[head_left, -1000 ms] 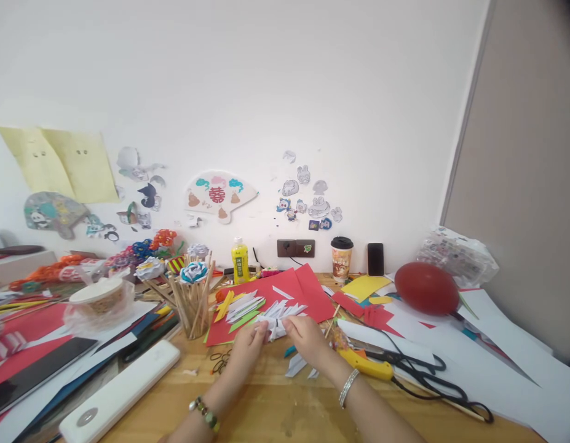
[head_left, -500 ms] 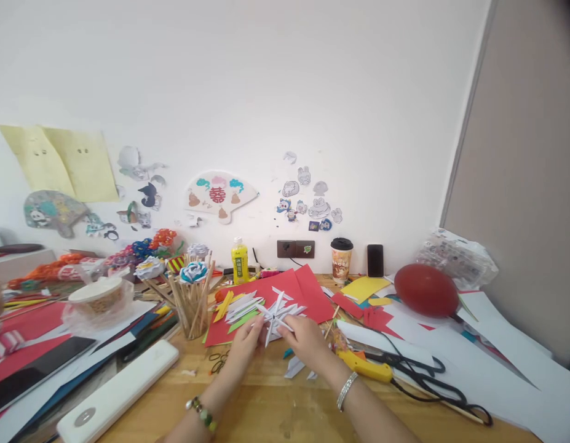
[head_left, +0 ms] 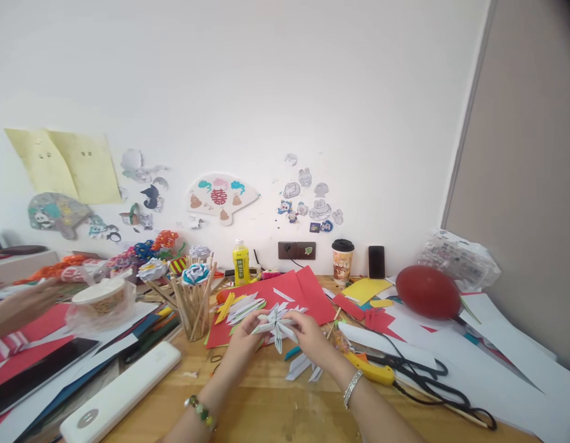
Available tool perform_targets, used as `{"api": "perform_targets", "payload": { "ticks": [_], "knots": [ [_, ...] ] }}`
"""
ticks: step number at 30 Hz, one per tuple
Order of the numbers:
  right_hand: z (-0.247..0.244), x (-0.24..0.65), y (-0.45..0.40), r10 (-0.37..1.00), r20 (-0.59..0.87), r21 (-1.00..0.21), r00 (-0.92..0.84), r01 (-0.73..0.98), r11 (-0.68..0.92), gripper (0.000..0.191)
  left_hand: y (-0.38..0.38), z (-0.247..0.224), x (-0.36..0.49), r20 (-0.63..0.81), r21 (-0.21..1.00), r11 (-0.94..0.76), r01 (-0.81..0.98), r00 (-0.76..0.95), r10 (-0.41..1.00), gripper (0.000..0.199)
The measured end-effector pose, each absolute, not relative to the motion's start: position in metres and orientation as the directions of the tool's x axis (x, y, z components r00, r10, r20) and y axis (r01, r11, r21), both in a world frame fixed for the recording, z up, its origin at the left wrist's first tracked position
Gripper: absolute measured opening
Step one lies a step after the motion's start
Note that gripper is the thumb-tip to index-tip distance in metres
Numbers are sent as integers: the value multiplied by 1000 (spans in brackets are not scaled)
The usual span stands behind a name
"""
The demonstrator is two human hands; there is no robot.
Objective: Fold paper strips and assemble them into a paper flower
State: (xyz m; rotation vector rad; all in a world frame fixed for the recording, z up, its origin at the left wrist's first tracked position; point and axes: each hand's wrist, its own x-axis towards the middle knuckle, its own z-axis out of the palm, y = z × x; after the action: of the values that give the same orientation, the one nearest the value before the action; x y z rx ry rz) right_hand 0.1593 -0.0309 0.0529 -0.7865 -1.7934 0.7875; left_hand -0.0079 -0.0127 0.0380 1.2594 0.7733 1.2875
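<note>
Between my two hands is a white folded-paper star [head_left: 276,326], its points spreading out from a centre. My left hand [head_left: 245,331] pinches its left points, and my right hand [head_left: 308,332] grips the right ones. Behind the star, white folded paper strips [head_left: 246,307] and yellow strips [head_left: 225,306] lie on red paper [head_left: 307,295]. A few white paper pieces [head_left: 299,367] rest on the wooden table just below my right hand. The fingertips are partly hidden behind the star.
Left stand a holder of wooden sticks [head_left: 192,307] and a long white device [head_left: 123,391]. On the right lie a yellow glue gun [head_left: 370,369], black scissors [head_left: 432,381] and a red balloon [head_left: 427,292]. Another person's arm [head_left: 21,304] reaches in from the left.
The star has turned and tilted in my hands, its points lying differently, and my hands have spread slightly apart. At the left, the other person's arm has come further into view.
</note>
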Motion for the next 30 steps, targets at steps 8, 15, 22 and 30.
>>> {"api": "perform_targets", "payload": {
  "ticks": [8,15,22,30],
  "knots": [
    [68,167,-35,801,525,-745,-288,299,596,15,-10,36,-15,184,946,-108,-305,231,955,36],
    [73,180,-31,809,458,-732,-369,360,579,20,-7,40,-21,220,976,-214,-48,222,950,31],
    [67,176,-26,855,438,-740,-276,429,518,14,-9,41,-18,360,878,-403,258,199,911,27],
    [60,172,-23,864,430,-780,-262,375,501,14,-9,38,-18,451,792,-486,369,182,874,23]
  ]
}}
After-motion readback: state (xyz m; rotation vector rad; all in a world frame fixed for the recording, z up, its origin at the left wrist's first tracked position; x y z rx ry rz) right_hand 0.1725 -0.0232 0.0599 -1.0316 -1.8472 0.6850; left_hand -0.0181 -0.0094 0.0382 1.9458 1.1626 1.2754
